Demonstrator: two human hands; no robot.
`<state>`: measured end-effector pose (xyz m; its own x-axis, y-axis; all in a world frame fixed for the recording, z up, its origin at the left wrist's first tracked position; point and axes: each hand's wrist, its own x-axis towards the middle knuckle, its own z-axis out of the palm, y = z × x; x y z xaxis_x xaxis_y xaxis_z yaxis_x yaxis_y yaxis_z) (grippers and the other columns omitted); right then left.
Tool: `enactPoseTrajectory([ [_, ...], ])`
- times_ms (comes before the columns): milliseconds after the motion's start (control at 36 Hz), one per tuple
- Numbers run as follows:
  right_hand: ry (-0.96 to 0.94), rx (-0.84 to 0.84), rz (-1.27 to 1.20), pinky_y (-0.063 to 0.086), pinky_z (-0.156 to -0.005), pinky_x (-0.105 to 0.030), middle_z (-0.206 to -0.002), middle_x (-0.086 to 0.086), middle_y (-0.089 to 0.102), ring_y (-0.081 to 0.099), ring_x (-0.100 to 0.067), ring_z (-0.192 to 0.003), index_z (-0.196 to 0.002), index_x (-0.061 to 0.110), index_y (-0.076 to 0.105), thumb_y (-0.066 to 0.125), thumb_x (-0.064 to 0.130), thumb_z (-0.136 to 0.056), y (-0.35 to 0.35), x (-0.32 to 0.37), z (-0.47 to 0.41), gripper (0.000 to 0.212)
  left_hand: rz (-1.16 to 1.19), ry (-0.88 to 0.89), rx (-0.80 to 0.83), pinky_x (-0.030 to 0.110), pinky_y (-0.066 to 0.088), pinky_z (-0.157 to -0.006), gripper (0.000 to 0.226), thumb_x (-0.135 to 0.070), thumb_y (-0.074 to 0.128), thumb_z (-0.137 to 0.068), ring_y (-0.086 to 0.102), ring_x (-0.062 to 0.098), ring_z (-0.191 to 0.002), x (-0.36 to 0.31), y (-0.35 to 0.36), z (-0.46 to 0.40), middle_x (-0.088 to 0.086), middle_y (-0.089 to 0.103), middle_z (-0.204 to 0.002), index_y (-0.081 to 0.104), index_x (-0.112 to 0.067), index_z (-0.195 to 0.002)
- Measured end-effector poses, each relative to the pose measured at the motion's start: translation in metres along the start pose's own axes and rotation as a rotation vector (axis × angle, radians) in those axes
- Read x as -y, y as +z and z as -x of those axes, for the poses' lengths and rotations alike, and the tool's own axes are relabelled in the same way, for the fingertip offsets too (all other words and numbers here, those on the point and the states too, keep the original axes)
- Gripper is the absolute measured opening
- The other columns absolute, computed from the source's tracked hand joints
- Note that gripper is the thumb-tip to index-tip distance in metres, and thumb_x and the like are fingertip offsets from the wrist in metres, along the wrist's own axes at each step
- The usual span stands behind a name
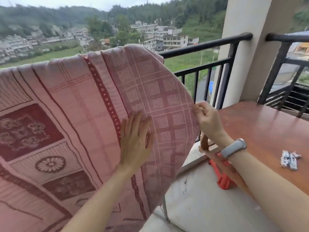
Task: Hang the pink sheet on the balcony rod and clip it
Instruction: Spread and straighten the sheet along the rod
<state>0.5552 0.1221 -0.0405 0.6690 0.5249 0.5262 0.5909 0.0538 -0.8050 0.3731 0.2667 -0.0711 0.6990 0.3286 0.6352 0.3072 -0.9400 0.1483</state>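
Observation:
The pink sheet (70, 101), patterned with dark red squares and flower motifs, hangs draped over the black balcony rod (205, 45) and covers its left stretch. My left hand (135, 141) lies flat on the checked right part of the sheet, fingers spread. My right hand (208, 119) pinches the sheet's right edge about halfway down. Several white clips (290, 159) lie on the wooden table to the right, apart from both hands.
A reddish-brown wooden table (267, 129) stands at the right, against a beige pillar (247, 52). An orange object (222, 178) sits on the concrete floor under the table's edge. Black railing bars run below the rod. Buildings and green hills lie beyond.

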Motion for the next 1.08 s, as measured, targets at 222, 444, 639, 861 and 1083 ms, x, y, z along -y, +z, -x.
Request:
enactPoseTrajectory([
  [222,0.220,0.428,0.007,0.051,-0.070,-0.032,-0.081,0.002,0.061,0.062,-0.010,-0.071,-0.095,0.018,0.057,0.042,0.020,-0.096,0.038,-0.052,0.052,0.015,0.122,-0.135,0.176,0.055,0.020,-0.111,0.046,-0.032,0.045,-0.090,0.017,0.027,-0.140,-0.014,0.046,0.017,0.008,0.027,-0.149,0.038,-0.022,-0.135],
  [444,0.097,0.478,0.155,0.034,-0.098,-0.024,-0.125,-0.009,0.042,0.039,-0.013,-0.115,-0.118,0.006,0.058,0.042,-0.004,-0.086,0.059,-0.101,0.042,0.036,0.198,-0.229,0.065,0.041,0.026,-0.112,0.041,-0.027,0.049,-0.090,0.031,0.019,-0.132,-0.013,0.071,0.026,0.005,0.041,-0.139,0.046,-0.014,-0.129],
  [639,-0.018,0.578,0.136,0.044,-0.065,-0.042,-0.077,-0.015,0.063,0.055,-0.031,-0.071,-0.086,0.002,0.061,0.051,0.011,-0.091,0.076,-0.118,0.038,0.015,0.196,-0.283,-0.063,0.035,0.033,-0.102,0.050,-0.046,0.052,-0.083,0.041,0.022,-0.119,-0.008,0.090,0.005,0.011,0.048,-0.125,0.049,-0.014,-0.121],
  [861,0.186,0.464,0.038,0.034,-0.054,-0.019,-0.048,0.013,0.049,0.039,-0.001,-0.051,-0.051,0.038,0.047,0.054,0.004,-0.084,0.079,-0.160,0.016,0.047,0.180,-0.258,-0.247,0.034,0.035,-0.093,0.044,-0.041,0.063,-0.077,0.044,0.020,-0.107,-0.036,0.113,-0.022,0.008,0.055,-0.111,0.045,-0.018,-0.110],
  [1083,0.308,0.632,-0.094,0.043,-0.059,-0.037,-0.062,-0.011,0.062,0.052,-0.013,-0.062,-0.064,0.012,0.060,0.049,0.031,-0.077,0.058,-0.196,0.013,0.026,-0.008,-0.407,-0.210,0.037,0.022,-0.095,0.061,-0.053,0.066,-0.069,0.038,0.023,-0.117,-0.057,0.148,-0.037,0.009,0.048,-0.122,0.045,-0.020,-0.115],
])
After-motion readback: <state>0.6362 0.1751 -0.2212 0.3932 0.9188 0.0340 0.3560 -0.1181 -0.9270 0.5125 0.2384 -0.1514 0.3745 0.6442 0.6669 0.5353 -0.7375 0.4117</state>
